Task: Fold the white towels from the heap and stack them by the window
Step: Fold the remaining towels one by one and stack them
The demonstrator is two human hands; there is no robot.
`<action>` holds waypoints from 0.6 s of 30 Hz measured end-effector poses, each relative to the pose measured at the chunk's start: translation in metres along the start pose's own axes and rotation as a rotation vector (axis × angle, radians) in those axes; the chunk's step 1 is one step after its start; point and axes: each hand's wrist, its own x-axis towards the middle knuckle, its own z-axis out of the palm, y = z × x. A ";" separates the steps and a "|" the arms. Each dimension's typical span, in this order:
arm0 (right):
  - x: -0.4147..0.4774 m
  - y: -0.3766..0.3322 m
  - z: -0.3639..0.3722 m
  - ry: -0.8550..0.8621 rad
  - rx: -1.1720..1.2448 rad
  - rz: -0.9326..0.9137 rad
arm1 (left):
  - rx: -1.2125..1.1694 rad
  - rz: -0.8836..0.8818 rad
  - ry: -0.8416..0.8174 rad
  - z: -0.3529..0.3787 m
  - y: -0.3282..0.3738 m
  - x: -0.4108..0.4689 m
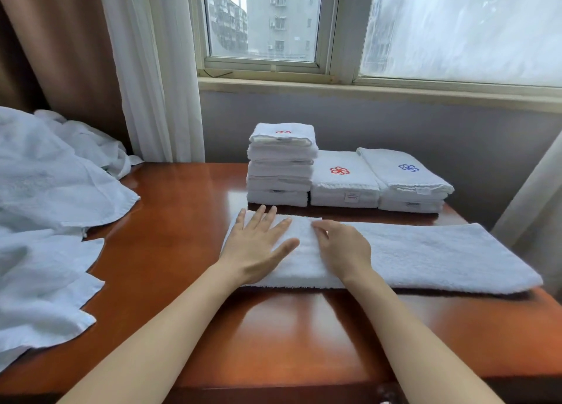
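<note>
Towel (441,251) beneath both hands (258,245) (343,251)

No legible text from where I stand. The marks I see are all on the folded stacks along the desk's (182,221) far edge:
- tall stack (279,172), left end: red stitching (283,132) on its top towel (299,129). Looks like letters, too small for me to read.
- middle stack (343,187): red pinwheel logo (339,170) on top, and a white sewn tag (352,196) on the front face with unreadable print.
- right stack (410,184): blue pinwheel logo (408,167) of the same shape on top. The small tags (423,191) at its front edge are also unreadable.

I can't make out any numbers or brand names.
</note>
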 end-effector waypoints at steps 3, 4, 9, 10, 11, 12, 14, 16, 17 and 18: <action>0.001 0.001 0.005 -0.045 -0.080 0.017 | 0.060 -0.017 -0.084 0.001 -0.002 0.005; 0.002 0.001 0.005 -0.052 -0.108 0.015 | 0.071 -0.013 -0.116 0.000 -0.003 0.006; 0.002 0.000 0.002 -0.145 -0.187 0.042 | 0.094 0.014 -0.150 -0.005 -0.004 0.008; 0.002 -0.001 0.000 -0.178 -0.180 0.043 | 0.098 0.016 -0.149 -0.005 -0.004 0.007; 0.001 0.000 -0.003 -0.208 -0.146 0.050 | 0.100 0.016 -0.156 -0.007 -0.004 0.007; 0.000 0.002 -0.009 -0.233 -0.088 0.063 | 0.094 0.011 -0.170 -0.009 -0.004 0.007; -0.006 0.012 -0.022 -0.209 0.042 0.088 | 0.060 -0.008 -0.190 -0.016 0.001 0.010; -0.013 0.029 -0.038 -0.087 0.125 0.105 | 0.025 0.000 -0.163 -0.021 0.015 0.017; -0.015 0.040 -0.046 -0.022 0.151 0.118 | 0.006 0.021 -0.135 -0.022 0.027 0.021; -0.017 0.052 -0.053 0.032 0.169 0.135 | -0.016 0.049 -0.110 -0.022 0.041 0.025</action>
